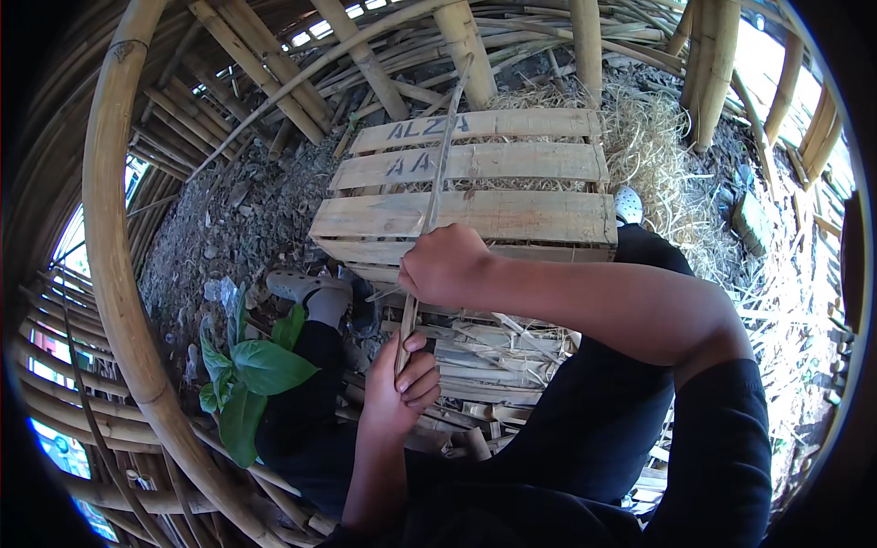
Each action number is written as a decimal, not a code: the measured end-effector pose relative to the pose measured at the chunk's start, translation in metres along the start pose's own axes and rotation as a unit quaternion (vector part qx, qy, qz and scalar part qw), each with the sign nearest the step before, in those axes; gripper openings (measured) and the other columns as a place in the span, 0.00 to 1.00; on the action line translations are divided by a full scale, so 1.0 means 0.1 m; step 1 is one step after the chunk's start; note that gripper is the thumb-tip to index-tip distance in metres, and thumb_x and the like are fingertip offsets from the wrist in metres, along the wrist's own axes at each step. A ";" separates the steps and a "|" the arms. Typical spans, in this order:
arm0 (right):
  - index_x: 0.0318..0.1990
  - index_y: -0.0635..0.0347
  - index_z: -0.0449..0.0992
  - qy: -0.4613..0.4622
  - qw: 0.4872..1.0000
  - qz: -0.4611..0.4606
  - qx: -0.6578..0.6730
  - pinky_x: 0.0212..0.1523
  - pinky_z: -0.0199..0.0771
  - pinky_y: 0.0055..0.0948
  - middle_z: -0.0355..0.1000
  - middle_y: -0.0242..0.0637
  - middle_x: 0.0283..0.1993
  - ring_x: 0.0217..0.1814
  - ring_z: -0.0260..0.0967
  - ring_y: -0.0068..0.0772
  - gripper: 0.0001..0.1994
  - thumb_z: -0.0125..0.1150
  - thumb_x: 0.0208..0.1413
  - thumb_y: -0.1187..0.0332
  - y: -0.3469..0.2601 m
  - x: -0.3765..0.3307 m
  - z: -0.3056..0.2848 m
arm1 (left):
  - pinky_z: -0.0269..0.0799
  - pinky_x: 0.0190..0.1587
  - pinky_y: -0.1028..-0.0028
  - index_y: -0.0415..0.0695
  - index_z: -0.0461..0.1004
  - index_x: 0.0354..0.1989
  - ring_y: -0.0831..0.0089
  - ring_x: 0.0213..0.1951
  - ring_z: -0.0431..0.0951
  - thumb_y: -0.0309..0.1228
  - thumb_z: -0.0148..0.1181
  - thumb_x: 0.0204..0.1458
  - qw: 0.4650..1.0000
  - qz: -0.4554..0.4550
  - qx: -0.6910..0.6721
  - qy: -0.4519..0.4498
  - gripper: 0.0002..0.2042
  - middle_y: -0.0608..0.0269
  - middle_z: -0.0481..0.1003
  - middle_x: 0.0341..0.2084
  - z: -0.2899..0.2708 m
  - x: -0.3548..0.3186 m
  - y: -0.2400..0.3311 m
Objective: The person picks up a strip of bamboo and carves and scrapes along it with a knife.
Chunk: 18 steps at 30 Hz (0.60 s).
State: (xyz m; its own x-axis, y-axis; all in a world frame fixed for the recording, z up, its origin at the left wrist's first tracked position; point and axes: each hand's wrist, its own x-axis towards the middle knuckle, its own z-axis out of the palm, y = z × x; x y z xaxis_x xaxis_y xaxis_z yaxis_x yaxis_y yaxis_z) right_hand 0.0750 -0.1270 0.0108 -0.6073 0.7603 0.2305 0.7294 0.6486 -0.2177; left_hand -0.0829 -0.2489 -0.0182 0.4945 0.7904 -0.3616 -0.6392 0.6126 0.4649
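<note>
Across a slatted wooden crate point(557, 212) in front of me lies a long, thin bamboo strip point(445, 155), its far end reaching past the crate's back slats. My left hand point(402, 379) is closed round the strip's near end, close to my body. Just beyond it, my right hand point(448, 265) makes a fist on the same strip above the crate's front edge. A thin, pale sliver pokes out to the left of that fist. Whether the right fist also holds a tool is hidden by its fingers.
Bamboo poles point(105, 183) surround me, the nearest curving down my left side. A leafy green plant point(269, 365) stands beside my left leg. Dry straw point(653, 155) lies right of the crate, and rubble point(215, 233) covers the ground to the left. Split bamboo pieces point(493, 365) lie between my legs.
</note>
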 end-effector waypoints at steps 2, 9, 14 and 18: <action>0.21 0.56 0.78 -0.005 1.000 0.009 -0.001 0.28 0.76 0.43 0.75 0.41 0.23 0.27 0.76 0.45 0.18 0.48 0.56 0.58 0.00 0.01 -0.02 | 0.44 0.12 0.81 0.54 0.63 0.32 0.84 0.09 0.48 0.44 0.34 0.66 1.000 -0.001 0.001 -0.004 0.14 0.79 0.53 0.07 0.03 0.00 0.01; 0.24 0.57 0.79 -0.002 0.999 0.048 0.002 0.29 0.77 0.42 0.75 0.41 0.23 0.27 0.76 0.45 0.18 0.49 0.57 0.58 -0.02 -0.03 -0.08 | 0.44 0.12 0.81 0.54 0.63 0.32 0.84 0.10 0.47 0.48 0.36 0.65 1.000 -0.022 0.001 -0.016 0.15 0.77 0.53 0.08 0.03 0.02 0.01; 0.24 0.60 0.79 -0.078 0.987 0.139 0.002 0.31 0.77 0.44 0.75 0.46 0.24 0.29 0.76 0.48 0.21 0.47 0.59 0.55 -0.08 -0.04 -0.34 | 0.46 0.13 0.80 0.54 0.62 0.33 0.83 0.10 0.49 0.49 0.35 0.65 0.996 -0.031 -0.035 -0.070 0.16 0.76 0.54 0.09 0.00 0.09 -0.02; 0.24 0.61 0.78 -0.119 0.981 0.156 -0.014 0.35 0.76 0.46 0.74 0.49 0.24 0.30 0.76 0.50 0.24 0.45 0.61 0.53 -0.03 -0.03 -0.48 | 0.48 0.12 0.80 0.53 0.61 0.32 0.83 0.09 0.50 0.47 0.33 0.66 0.999 -0.026 0.000 -0.043 0.16 0.77 0.55 0.08 0.05 0.12 0.09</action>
State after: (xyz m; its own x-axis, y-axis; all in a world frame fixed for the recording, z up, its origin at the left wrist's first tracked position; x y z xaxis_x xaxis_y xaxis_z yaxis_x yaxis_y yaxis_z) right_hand 0.0897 -0.1325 0.0558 -0.4076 0.9104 -0.0706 0.8975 0.3852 -0.2149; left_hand -0.0797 -0.2341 -0.0148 0.5752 0.7551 -0.3145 -0.6114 0.6523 0.4480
